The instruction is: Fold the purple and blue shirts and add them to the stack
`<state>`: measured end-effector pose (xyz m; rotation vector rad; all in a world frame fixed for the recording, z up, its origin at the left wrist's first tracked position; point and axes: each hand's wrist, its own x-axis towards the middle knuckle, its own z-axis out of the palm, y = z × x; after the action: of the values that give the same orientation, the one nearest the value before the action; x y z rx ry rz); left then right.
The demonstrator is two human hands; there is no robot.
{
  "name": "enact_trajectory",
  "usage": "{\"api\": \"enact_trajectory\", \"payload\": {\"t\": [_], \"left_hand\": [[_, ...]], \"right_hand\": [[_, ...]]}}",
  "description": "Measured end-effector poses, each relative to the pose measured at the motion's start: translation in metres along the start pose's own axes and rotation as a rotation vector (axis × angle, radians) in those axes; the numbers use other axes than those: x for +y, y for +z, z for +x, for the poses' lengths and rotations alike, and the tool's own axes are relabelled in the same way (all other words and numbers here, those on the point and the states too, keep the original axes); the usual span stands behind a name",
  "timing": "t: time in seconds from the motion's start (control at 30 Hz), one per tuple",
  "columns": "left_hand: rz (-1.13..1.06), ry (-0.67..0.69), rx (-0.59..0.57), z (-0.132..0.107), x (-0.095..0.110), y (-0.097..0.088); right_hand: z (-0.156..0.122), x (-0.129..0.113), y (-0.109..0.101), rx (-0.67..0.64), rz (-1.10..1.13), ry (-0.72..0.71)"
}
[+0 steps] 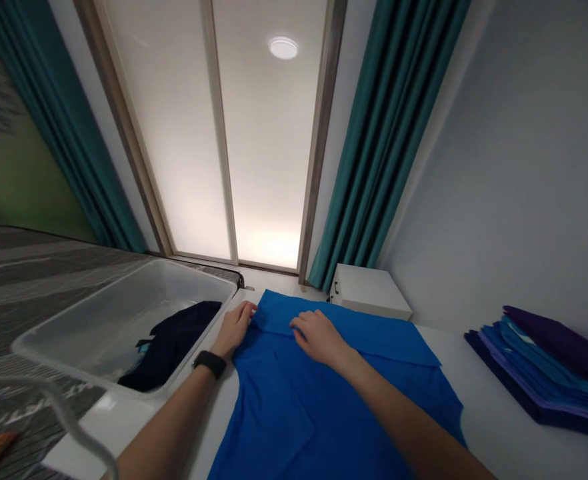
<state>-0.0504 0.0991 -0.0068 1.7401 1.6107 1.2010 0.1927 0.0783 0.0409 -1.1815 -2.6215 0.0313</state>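
Note:
A bright blue shirt (324, 400) lies spread on the white table, its far part folded over into a wide band. At the band's left corner, my left hand (235, 328), with a black watch on the wrist, has its fingers bent round the cloth's edge in a pinch. My right hand (318, 335) rests over the folded band, right of the left hand. Its fingers are loosely curved and a little apart, with no cloth visibly gripped. The near part of the shirt runs out of view below, partly covered by my right forearm.
Left of the shirt stands a translucent plastic tub (99, 293) with dark clothing (179, 343) inside. A stack of folded blue and purple clothes (549, 373) lies on the table's right. Beyond the table is a white cabinet (369, 290). A pale curved tube (64, 410) crosses the lower left.

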Motion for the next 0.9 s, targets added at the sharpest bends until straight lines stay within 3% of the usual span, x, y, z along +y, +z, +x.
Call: {"api": "enact_trajectory", "payload": {"t": [0.17,0.3,0.4,0.57,0.7,0.9], "left_hand": [[-0.145,0.025,0.005,-0.002,-0.003,0.002],[-0.202,0.062,-0.005,-0.001,-0.006,0.003],[-0.186,0.087,-0.026,-0.001,-0.007,0.003],[-0.083,0.036,0.053,0.0,-0.007,0.004],[0.135,-0.008,0.062,0.004,-0.009,0.006],[0.306,-0.076,0.043,0.024,-0.013,0.012]], "right_hand": [[0.053,-0.029,0.028,0.009,0.088,0.098],[0.068,-0.042,0.056,0.021,0.103,0.207],[0.074,-0.041,0.065,0.024,0.12,0.302],[0.08,-0.014,0.05,0.098,0.149,0.399],[0.078,0.009,0.03,0.249,0.21,0.462],[0.074,0.013,0.011,0.307,0.251,0.414]]}}
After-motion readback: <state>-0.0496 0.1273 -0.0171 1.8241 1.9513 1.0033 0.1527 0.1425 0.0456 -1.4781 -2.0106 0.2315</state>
